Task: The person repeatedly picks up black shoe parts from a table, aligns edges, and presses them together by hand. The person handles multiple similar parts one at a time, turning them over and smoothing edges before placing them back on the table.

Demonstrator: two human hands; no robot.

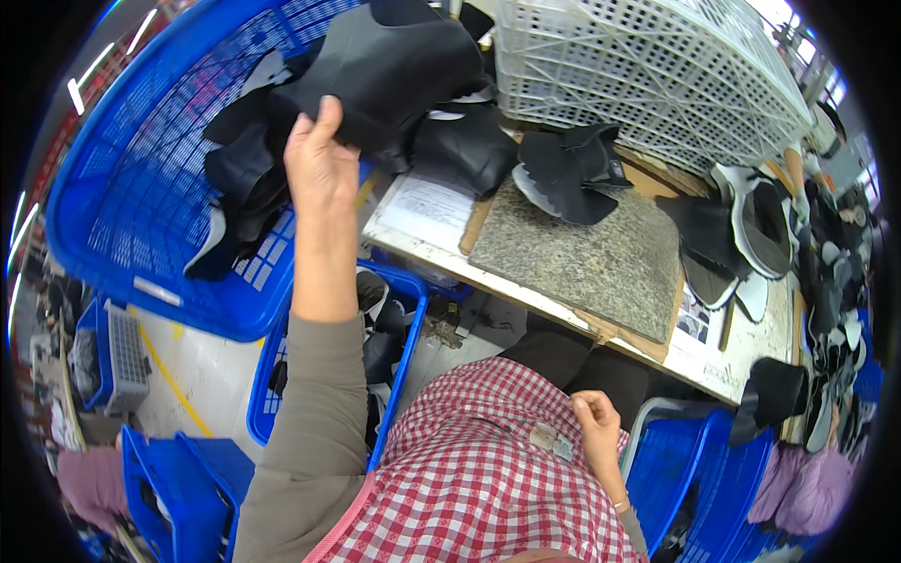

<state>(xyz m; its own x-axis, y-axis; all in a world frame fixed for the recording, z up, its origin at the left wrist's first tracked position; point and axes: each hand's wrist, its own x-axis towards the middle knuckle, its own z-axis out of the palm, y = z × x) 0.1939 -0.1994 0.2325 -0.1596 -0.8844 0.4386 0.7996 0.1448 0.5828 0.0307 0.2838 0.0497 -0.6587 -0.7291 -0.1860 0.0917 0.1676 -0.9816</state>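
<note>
My left hand (321, 167) is raised and grips a large black leather piece (394, 70) at its lower edge, over a big blue plastic basket (141, 206) that holds more black pieces (246, 178). My right hand (597, 424) rests closed against my red-and-white checked apron (479, 488) near my lap, holding nothing that I can see. On the workbench a grey stone slab (591, 258) lies in front of me with a black cut shoe part (568, 174) at its far edge.
A white plastic crate (648, 66) stands at the back of the bench. Black and white shoe parts (760, 235) pile up on the right. Smaller blue baskets (399, 324) sit on the floor at left and right. Paper sheets (427, 211) lie on the bench's left end.
</note>
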